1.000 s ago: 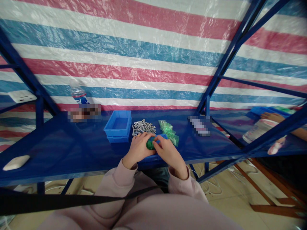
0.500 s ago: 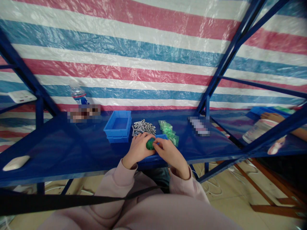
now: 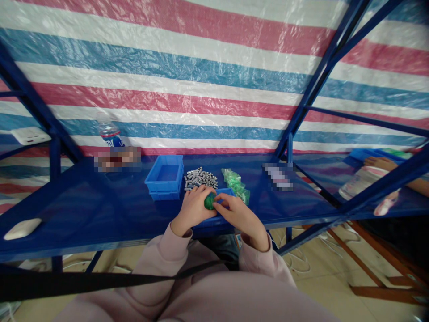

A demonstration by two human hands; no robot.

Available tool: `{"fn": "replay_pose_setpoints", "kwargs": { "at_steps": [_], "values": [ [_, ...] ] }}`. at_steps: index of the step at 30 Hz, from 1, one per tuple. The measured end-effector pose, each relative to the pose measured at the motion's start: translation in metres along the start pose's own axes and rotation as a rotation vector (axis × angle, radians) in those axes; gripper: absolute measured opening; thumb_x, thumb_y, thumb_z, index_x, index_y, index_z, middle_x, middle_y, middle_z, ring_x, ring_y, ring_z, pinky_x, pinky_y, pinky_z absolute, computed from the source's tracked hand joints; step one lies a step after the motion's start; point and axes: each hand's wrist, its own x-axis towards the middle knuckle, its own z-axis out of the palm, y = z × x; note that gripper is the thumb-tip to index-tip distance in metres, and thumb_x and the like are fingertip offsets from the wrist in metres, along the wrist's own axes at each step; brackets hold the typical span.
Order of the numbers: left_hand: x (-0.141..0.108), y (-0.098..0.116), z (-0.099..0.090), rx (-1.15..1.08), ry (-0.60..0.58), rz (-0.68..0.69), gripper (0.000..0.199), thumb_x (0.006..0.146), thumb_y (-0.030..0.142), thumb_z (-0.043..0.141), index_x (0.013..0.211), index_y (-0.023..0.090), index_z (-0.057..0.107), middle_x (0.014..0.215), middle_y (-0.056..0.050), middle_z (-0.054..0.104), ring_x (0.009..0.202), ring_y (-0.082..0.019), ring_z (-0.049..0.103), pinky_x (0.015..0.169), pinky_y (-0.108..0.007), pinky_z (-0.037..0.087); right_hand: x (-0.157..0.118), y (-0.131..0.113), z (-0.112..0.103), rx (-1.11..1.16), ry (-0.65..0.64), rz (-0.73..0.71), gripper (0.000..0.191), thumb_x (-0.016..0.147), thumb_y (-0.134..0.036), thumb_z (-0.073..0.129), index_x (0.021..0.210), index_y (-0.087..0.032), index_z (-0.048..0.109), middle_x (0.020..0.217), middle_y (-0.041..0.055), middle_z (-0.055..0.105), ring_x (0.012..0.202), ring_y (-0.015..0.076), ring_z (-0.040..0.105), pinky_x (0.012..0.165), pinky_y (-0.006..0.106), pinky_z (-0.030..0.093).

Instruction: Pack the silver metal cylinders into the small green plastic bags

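Head view: both hands [image 3: 214, 209] pinch a crinkly green bag [image 3: 209, 202].

You work at a smooth, painted metal shelf [image 3: 100, 210] with a dull sheen. The blue bin [image 3: 165, 175] looks like matt plastic, the small pins [image 3: 200, 177] like bright metal, the green bags [image 3: 235, 181] glossy film, and the striped tarp [image 3: 187, 80] crinkled, woven plastic.

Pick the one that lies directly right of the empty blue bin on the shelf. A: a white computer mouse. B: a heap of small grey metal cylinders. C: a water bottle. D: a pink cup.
B: the heap of small grey metal cylinders sits just right of the empty blue bin, ahead of the left hand.
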Motion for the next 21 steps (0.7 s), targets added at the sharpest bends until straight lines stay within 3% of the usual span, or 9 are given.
{"fn": "replay_pose_setpoints", "kwargs": {
  "at_steps": [6,11,16,18,21],
  "values": [
    [-0.001,0.001,-0.001,0.011,0.002,-0.002,0.04,0.064,0.035,0.068,0.102,0.028,0.058,0.11,-0.001,0.06,0.104,-0.026,0.053,0.085,-0.038,0.039,-0.003,0.001,-0.002,0.053,-0.012,-0.004,0.02,0.088,-0.024,0.05,0.1,-0.019,0.065,0.082,0.0031,0.072,0.072,0.0161,0.066,0.065,0.025,0.047],
    [-0.001,-0.001,-0.001,0.01,0.014,0.007,0.042,0.063,0.033,0.067,0.104,0.028,0.057,0.108,0.0,0.06,0.103,-0.026,0.053,0.084,-0.037,0.038,-0.001,0.014,-0.009,0.054,0.233,-0.031,0.025,0.088,-0.032,0.05,0.105,-0.02,0.065,0.101,0.007,0.071,0.093,0.0208,0.066,0.081,0.032,0.049],
    [0.0,-0.003,0.002,0.012,0.03,0.008,0.041,0.063,0.033,0.067,0.102,0.03,0.057,0.107,0.001,0.06,0.102,-0.025,0.053,0.083,-0.037,0.038,0.005,0.052,-0.022,-0.113,0.56,0.064,0.034,0.087,-0.032,0.047,0.113,-0.016,0.062,0.11,0.0132,0.067,0.107,0.0269,0.06,0.091,0.042,0.046],
    [0.0,-0.003,0.003,0.009,0.034,0.009,0.041,0.063,0.033,0.067,0.102,0.03,0.056,0.107,0.001,0.06,0.101,-0.025,0.053,0.083,-0.036,0.038,0.008,0.072,-0.023,-0.192,0.595,0.079,0.037,0.085,-0.029,0.047,0.115,-0.013,0.061,0.115,0.0157,0.064,0.112,0.0285,0.057,0.094,0.045,0.044],
    [0.0,-0.004,0.004,0.007,0.041,0.014,0.041,0.062,0.033,0.067,0.102,0.03,0.056,0.108,0.001,0.06,0.102,-0.025,0.053,0.083,-0.036,0.037,0.01,0.095,-0.019,-0.301,0.537,0.108,0.042,0.083,-0.03,0.053,0.121,-0.012,0.058,0.126,0.0182,0.058,0.122,0.0299,0.05,0.099,0.046,0.04]
  ]
}}
